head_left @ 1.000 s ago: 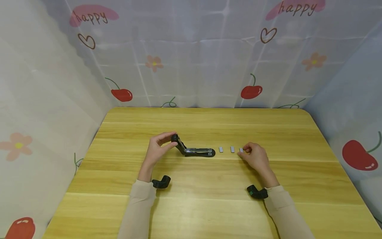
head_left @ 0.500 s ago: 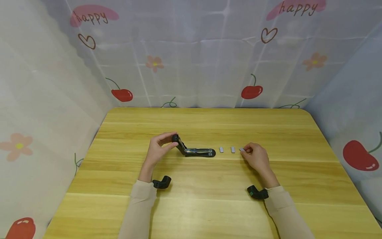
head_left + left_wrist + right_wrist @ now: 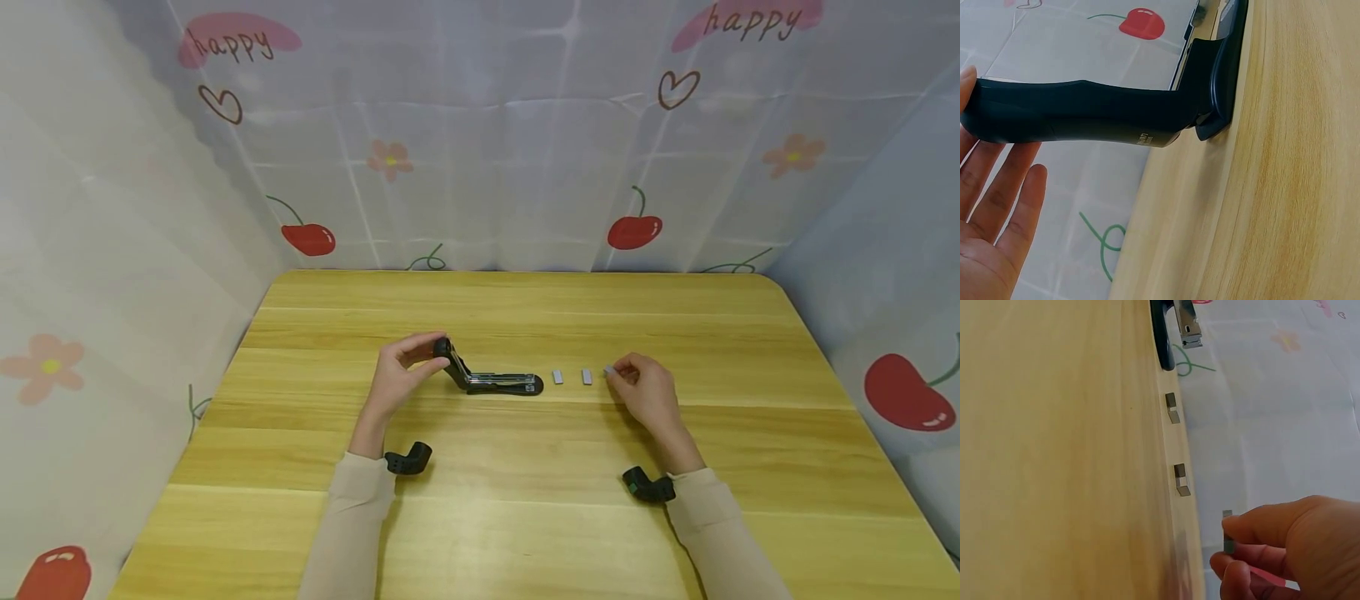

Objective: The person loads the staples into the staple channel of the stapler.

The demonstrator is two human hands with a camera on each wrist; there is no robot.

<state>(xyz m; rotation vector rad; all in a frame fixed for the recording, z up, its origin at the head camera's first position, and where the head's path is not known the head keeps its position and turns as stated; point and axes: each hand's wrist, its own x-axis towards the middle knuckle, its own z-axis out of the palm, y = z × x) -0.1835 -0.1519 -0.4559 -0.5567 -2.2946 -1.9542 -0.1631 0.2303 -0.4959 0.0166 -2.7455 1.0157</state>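
Observation:
A black stapler (image 3: pixel 504 384) lies opened up on the table, its base flat and its top arm swung back and raised to the left. My left hand (image 3: pixel 401 373) holds the end of that raised arm between thumb and fingers; the left wrist view shows the stapler's arm (image 3: pixel 1079 112) from close by. Right of the stapler, my right hand (image 3: pixel 647 390) pinches a small strip of staples (image 3: pixel 1228 532) between thumb and fingertips, lifted off the table. Two more staple strips, one nearer the stapler (image 3: pixel 557 377) and one nearer my right hand (image 3: pixel 587 377), lie in a row between them.
The wooden table (image 3: pixel 510 533) spreads around the hands. A pale curtain (image 3: pixel 480 167) printed with cherries and flowers hangs behind it. Black cameras sit on the left wrist (image 3: pixel 409 458) and the right wrist (image 3: pixel 648 485).
My right hand has tilted the third staple strip and raised it from the table. The left hand and the stapler stay put.

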